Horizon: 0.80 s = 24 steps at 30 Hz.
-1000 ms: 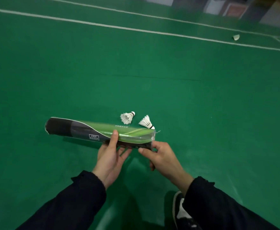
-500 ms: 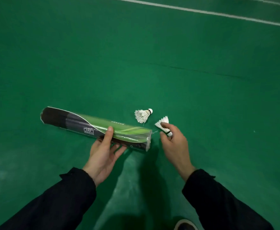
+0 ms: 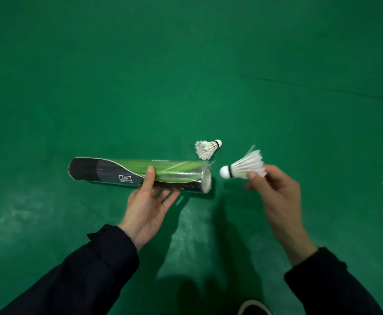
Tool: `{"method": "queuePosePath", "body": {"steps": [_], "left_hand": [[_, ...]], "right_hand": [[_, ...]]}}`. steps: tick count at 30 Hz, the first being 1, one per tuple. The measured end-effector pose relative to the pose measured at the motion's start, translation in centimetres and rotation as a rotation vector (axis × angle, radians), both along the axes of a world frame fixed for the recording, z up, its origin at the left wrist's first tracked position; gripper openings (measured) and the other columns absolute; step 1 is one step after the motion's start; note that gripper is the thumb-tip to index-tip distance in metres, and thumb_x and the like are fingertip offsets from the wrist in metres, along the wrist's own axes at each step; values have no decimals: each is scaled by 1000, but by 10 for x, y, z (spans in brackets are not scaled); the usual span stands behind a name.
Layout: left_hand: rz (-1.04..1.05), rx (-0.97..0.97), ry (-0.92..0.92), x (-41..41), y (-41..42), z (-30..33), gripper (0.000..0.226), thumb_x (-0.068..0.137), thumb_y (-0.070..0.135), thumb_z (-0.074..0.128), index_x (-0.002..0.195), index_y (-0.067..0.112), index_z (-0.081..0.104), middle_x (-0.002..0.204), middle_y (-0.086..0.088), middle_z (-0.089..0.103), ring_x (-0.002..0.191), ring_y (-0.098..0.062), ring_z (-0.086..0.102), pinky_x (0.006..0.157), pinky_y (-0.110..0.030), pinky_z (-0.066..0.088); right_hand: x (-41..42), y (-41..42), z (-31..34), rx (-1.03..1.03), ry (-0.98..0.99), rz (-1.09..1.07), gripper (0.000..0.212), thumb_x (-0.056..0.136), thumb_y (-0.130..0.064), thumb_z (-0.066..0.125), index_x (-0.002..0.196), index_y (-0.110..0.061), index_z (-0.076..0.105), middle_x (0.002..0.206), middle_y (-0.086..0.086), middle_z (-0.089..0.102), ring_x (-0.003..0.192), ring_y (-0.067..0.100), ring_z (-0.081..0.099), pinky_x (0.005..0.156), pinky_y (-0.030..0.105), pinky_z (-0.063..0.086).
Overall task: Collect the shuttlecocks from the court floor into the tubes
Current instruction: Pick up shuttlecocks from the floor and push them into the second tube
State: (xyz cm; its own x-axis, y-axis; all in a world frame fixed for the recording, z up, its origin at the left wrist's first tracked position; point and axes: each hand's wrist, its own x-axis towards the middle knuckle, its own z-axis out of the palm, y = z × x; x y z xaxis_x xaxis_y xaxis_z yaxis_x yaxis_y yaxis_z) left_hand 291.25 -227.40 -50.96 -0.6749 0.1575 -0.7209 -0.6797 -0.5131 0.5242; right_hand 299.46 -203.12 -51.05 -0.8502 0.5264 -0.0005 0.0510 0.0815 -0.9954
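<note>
My left hand [image 3: 148, 208] grips a green and black shuttlecock tube [image 3: 122, 172] held level, its mouth facing right. My right hand [image 3: 276, 194] pinches a white feather shuttlecock [image 3: 246, 168] by its feathers, cork pointing left, a short gap from the tube's mouth. A second white shuttlecock [image 3: 206, 148] lies on the green court floor [image 3: 186, 64] just beyond the tube's mouth, cork to the right.
The toe of a dark shoe with a white edge [image 3: 254, 308] shows at the bottom edge. A faint seam runs across the court floor further out. Pale scuff marks show on the floor near my arms.
My right hand has lifted the nearer shuttlecock off the floor and turned its cork toward the tube's mouth. The view has tilted further down; the white lines are out of frame.
</note>
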Motion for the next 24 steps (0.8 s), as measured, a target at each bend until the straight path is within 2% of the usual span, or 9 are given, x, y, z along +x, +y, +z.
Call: {"method": "queuePosePath", "body": {"steps": [2,6,8,10,14,16,18,22,24], "left_hand": [[-17,4,11,2,3,2,56,96,42,63,134,1,59,129,-20,73,110,-27,76,84,-35,65],[-49,17,23,7,5,7,58,95,42,63,135,0,58,124,-19,75,111,-28,76,87,-37,64],[-62,15,51,10,3,8,58,99,41,62,138,-1,56,125,-19,75,113,-29,75,89,-38,64],[-54,-3,80,10,1,11,59,100,41,62,140,-2,54,127,-18,74,115,-29,74,92,-39,63],[-10,0,99,11,0,14,57,102,38,62,142,-2,53,130,-18,73,117,-30,73,94,-40,62],[-20,3,103,14,0,14,56,103,36,61,143,-2,53,130,-18,73,118,-31,72,95,-40,62],[-25,15,95,15,2,13,55,104,35,60,142,-4,53,129,-20,73,118,-32,72,94,-40,62],[-29,7,97,11,6,17,54,103,38,60,138,-2,57,125,-18,75,116,-30,74,94,-40,62],[-30,-7,106,9,7,17,55,101,39,61,139,-1,56,126,-16,75,116,-29,74,94,-39,62]], "right_hand": [[10,-27,2,-34,14,91,19,90,-8,72,88,-26,76,78,8,67,69,13,58,66,23,49],[10,-67,-6,-57,-50,245,38,88,-5,59,94,-39,75,87,-19,67,66,7,59,58,28,49],[8,-76,-1,0,-149,405,47,82,-5,51,106,-41,68,72,-22,62,56,8,53,52,37,47],[6,-82,5,13,-234,501,47,82,-8,52,113,-42,61,59,-14,58,51,8,51,52,35,48],[-6,-88,12,-65,-350,509,15,101,-12,55,100,-23,64,53,-3,59,48,10,56,54,30,50],[-12,-87,17,-108,-395,555,14,100,-10,56,96,-21,65,56,-6,62,52,11,58,57,34,52],[-15,-84,22,-156,-368,559,19,98,-6,59,107,-21,68,62,-14,65,57,10,59,56,33,52],[-8,-86,21,-153,-208,283,25,91,-5,71,107,-24,72,65,-13,65,55,9,53,50,28,46],[-5,-89,17,-141,-202,267,20,93,-10,71,104,-26,73,59,-13,62,52,8,52,48,27,45]]}}
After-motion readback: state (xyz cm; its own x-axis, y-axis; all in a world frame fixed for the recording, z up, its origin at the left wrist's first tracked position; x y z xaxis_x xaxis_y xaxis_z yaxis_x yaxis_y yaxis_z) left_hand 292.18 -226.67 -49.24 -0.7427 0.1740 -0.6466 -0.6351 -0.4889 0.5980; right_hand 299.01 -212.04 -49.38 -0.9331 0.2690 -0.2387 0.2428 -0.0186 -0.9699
